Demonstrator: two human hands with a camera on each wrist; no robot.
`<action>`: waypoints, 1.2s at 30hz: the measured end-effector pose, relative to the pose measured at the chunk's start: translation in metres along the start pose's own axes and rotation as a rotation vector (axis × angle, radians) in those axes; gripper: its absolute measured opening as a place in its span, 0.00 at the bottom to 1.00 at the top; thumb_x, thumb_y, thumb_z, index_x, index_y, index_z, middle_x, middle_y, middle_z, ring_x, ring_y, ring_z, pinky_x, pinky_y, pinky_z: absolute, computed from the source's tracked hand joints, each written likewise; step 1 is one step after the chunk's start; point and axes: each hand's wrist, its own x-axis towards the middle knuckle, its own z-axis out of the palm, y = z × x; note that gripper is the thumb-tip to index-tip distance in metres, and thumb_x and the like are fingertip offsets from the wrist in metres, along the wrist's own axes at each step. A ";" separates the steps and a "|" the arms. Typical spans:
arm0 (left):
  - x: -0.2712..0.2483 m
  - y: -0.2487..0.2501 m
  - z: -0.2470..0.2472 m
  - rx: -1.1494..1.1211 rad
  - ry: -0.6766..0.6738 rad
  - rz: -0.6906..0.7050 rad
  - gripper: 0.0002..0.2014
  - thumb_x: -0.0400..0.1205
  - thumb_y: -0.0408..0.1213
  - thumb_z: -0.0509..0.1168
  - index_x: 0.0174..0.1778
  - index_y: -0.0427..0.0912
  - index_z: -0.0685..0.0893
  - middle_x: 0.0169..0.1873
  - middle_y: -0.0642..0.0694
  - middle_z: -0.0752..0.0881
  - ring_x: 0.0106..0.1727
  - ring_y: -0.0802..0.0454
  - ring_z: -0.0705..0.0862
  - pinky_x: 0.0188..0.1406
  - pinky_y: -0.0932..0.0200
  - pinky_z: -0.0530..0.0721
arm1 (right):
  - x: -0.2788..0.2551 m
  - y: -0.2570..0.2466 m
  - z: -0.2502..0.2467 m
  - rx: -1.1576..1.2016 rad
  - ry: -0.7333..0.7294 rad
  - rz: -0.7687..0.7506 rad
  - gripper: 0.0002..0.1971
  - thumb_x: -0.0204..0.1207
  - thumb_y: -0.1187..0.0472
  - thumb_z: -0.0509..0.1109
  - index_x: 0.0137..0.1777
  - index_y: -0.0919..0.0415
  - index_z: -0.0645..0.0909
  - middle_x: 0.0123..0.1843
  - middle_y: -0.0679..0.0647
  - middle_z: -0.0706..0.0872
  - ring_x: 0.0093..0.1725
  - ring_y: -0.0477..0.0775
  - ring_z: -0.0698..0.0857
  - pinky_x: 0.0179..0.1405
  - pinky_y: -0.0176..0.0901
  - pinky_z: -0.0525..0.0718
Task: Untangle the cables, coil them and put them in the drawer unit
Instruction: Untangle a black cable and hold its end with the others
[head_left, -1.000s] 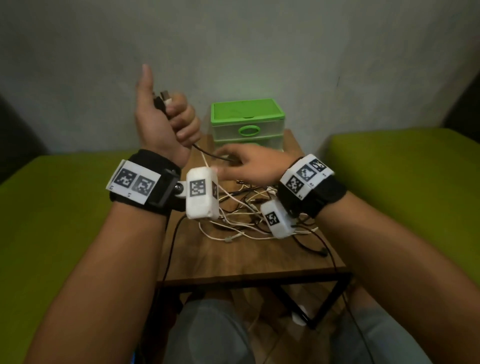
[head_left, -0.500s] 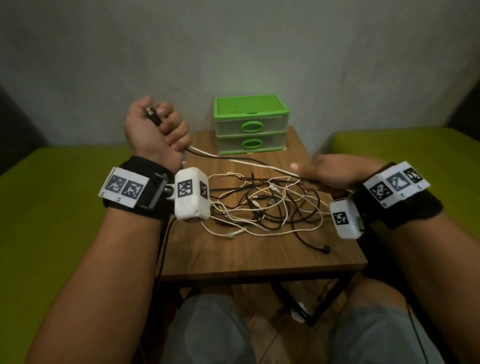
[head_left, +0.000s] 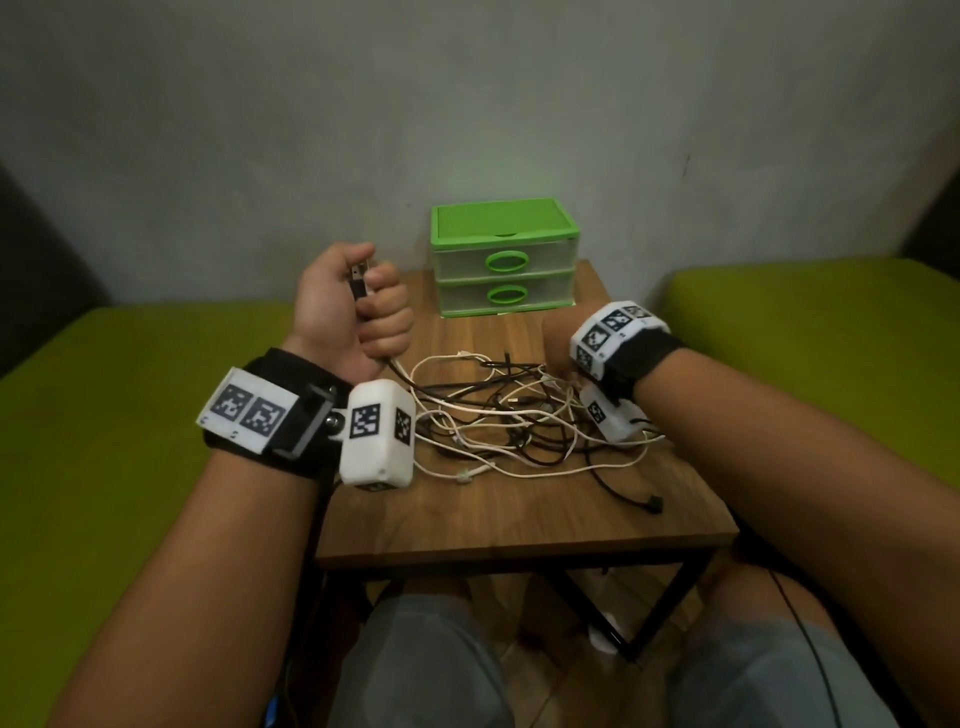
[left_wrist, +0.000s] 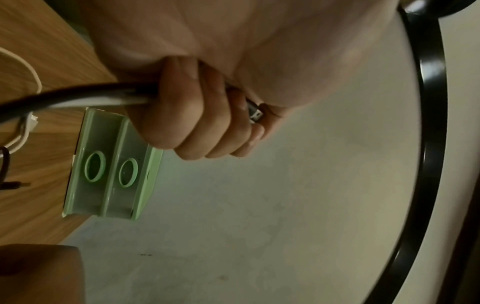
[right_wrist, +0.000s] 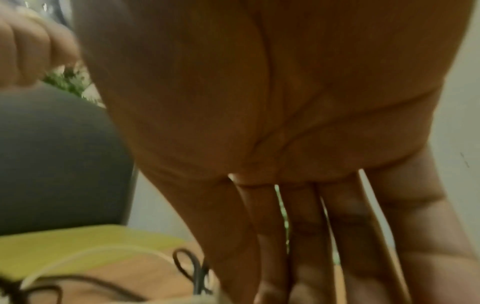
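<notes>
I am gripping the plug ends of a black cable and a white cable in my fisted left hand above the table's left edge. My right hand, fingers straight and holding nothing, is now reaching back into the tangle at mid-table after its sideways pull, so separation is continuing; the drawer unit is standing closed at the far edge.

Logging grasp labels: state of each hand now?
Left hand: closed around black and white cables, USB plug sticking out.
Right hand: open, fingers straight, holding nothing.

- I see the tangled cables spread over the table middle, blocking a flat reach there.
- Bare wood in front of the drawer unit gives room.
- My left hand and right hand flank the tangle.
</notes>
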 end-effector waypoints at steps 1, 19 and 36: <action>0.001 -0.001 0.000 0.005 0.002 0.004 0.22 0.88 0.49 0.48 0.26 0.50 0.65 0.16 0.55 0.60 0.19 0.56 0.49 0.13 0.68 0.50 | 0.007 0.002 0.006 -0.072 -0.003 -0.007 0.10 0.70 0.51 0.77 0.43 0.56 0.86 0.43 0.48 0.89 0.42 0.54 0.88 0.45 0.48 0.88; 0.031 -0.026 0.016 0.350 0.130 0.040 0.19 0.89 0.47 0.56 0.30 0.49 0.67 0.17 0.55 0.61 0.14 0.59 0.56 0.10 0.70 0.54 | -0.008 0.002 -0.026 0.271 0.142 -0.057 0.12 0.80 0.56 0.66 0.46 0.62 0.87 0.44 0.61 0.87 0.45 0.63 0.85 0.44 0.44 0.77; 0.043 -0.036 0.021 0.537 0.201 0.116 0.17 0.89 0.43 0.61 0.32 0.49 0.71 0.19 0.54 0.61 0.16 0.58 0.55 0.14 0.70 0.54 | -0.020 0.002 -0.034 1.158 0.346 -0.278 0.05 0.82 0.57 0.70 0.46 0.54 0.87 0.36 0.53 0.85 0.31 0.51 0.82 0.37 0.48 0.85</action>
